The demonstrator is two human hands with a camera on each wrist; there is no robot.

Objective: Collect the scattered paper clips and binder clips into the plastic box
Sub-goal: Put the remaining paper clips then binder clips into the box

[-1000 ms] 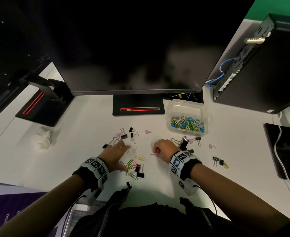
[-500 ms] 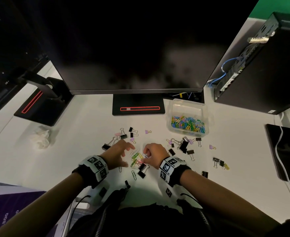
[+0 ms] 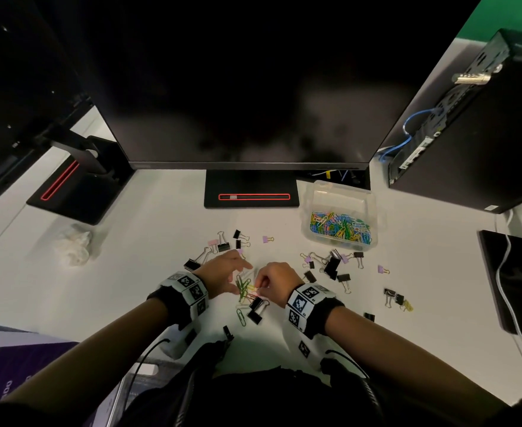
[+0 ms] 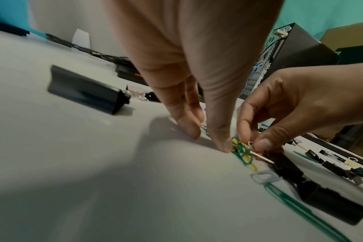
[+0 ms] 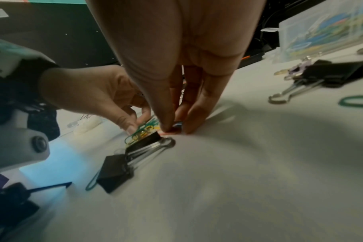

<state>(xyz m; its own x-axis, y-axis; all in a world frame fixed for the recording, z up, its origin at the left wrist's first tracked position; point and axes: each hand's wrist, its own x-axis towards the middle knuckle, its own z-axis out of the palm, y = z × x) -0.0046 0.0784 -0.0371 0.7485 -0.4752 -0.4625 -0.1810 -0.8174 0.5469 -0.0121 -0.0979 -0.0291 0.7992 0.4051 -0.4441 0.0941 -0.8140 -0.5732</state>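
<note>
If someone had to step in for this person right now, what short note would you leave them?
Left hand: fingertips pressing on the little pile of green and yellow paper clips at the desk's near centre.
Right hand: fingers pinching at the same pile, beside two black binder clips.
Plastic box: open, far right of the hands, already holding many coloured paper clips.
Done: many of the paper clips are boxed.
Left: this pile, a stray green clip, and all the black, pink and purple binder clips scattered left and right of the hands.

Both forearms reach forward, hands close together. Left hand point(image 3: 222, 272) fingers point down, straight. Right hand point(image 3: 276, 280) curled, fingertips pinched.
</note>
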